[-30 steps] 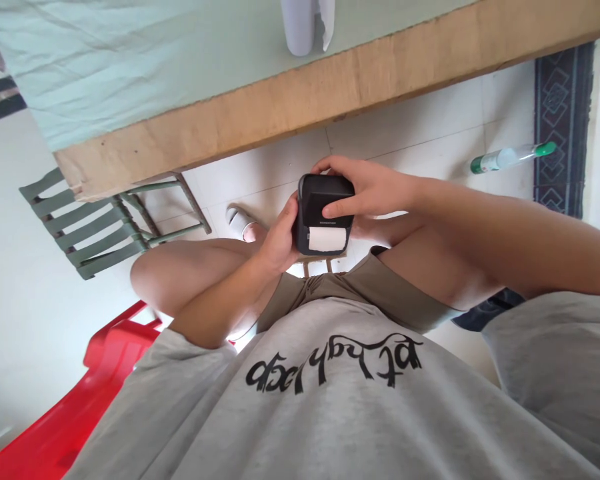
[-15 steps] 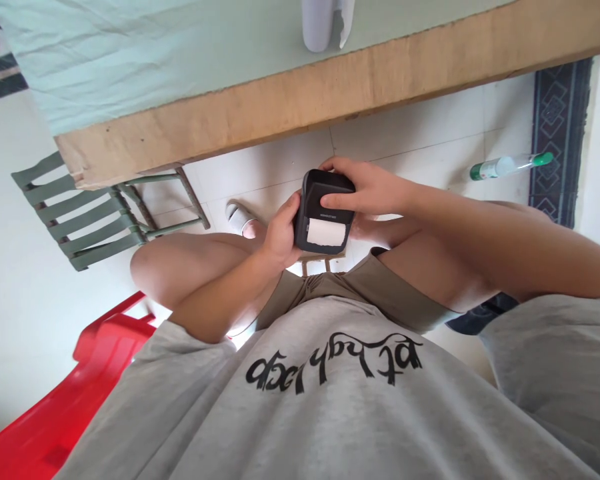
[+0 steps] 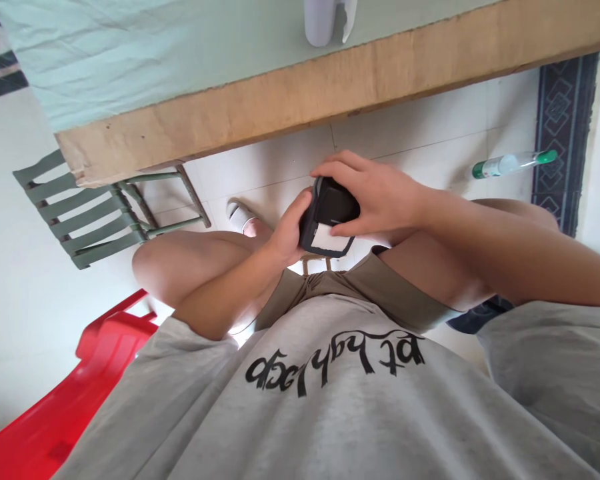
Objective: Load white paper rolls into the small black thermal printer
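The small, rigid black plastic label printer [image 3: 327, 223], probably light and smooth, sits clasped between the left hand [image 3: 291, 230] at its side and the right hand [image 3: 375, 197] curled over its top.

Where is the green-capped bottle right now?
In the head view, the green-capped bottle lies on its side on the white floor at far right, beside the patterned rug, beyond the right hand.

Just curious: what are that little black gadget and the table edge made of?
The gadget looks like matte black plastic with smooth, rounded corners; the white strip is probably paper. The table edge looks like raw wood or board, tan and unpainted.
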### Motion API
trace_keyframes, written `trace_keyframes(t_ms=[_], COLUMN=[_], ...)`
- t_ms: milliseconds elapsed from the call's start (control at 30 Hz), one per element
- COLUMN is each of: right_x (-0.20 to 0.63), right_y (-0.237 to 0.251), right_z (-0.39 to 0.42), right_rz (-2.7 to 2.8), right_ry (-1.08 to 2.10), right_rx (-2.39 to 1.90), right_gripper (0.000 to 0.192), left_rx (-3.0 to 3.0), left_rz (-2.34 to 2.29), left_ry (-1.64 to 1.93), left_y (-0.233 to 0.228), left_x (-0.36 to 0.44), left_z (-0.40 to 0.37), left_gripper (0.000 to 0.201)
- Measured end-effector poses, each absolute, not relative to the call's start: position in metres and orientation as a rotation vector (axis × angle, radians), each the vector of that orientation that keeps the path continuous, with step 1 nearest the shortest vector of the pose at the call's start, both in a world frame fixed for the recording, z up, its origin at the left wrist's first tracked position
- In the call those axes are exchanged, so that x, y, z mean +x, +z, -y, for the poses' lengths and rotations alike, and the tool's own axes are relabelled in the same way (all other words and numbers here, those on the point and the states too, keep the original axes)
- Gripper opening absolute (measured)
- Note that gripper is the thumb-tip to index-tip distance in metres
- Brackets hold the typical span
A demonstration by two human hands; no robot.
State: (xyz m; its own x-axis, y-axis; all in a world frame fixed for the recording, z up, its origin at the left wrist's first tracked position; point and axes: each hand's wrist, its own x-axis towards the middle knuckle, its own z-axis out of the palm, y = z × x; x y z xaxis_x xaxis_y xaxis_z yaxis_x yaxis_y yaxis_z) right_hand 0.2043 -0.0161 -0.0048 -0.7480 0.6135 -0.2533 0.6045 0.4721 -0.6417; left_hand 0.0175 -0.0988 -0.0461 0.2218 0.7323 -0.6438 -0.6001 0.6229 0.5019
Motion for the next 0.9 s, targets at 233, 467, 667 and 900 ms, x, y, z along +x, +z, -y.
trace_keyframes(t_ms=[233,467,667,900], right_x=[0.216,0.216,0.188,0.178], right_y=[0.028,0.033,0.025,0.017], right_z=[0.009,0.006,0.030,0.030], right_rz=[2.557,2.617,2.846,2.942], right_ry=[0.952,0.600,0.698,0.757], right_rx=[-1.191,-1.642,-1.601,-1.540], right_gripper=[0.047,0.045,0.049,0.050], left_rx=[0.205,0.170,0.179,0.158], left_rz=[-1.063,-1.105,-1.128,-1.168], left_ry=[0.879,0.866,0.962,0.947], left_y=[-0.058,-0.051,-0.058,-0.051], left_x=[0.017,0.018,0.020,0.020], left_z=[0.106,0.103,0.103,0.101], left_gripper=[0.034,0.030,0.036,0.030])
